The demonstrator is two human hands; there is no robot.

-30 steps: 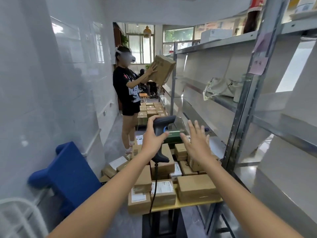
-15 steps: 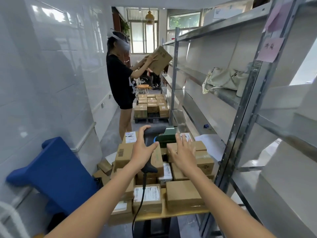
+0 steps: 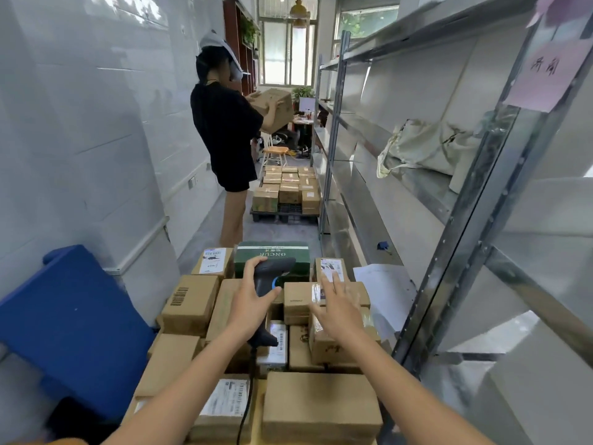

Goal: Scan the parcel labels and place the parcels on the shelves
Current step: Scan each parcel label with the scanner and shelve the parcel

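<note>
Head view: left hand (image 3: 248, 311) is gripping the scanner (image 3: 272, 277), fingers clamped; right hand (image 3: 337, 311) is hovering, fingers apart, over a labelled parcel (image 3: 324, 295) mid-tabletop. Probably light, rigid cardboard; grasp opposite sides.

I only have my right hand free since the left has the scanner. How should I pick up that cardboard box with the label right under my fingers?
Probably from above: the labelled box lies flat on top of the pile, with its top face clear. Spread the open right hand over the short width and pinch the two long side faces, keeping the fingers off the label so that the scanner in the left hand can read it.
</note>
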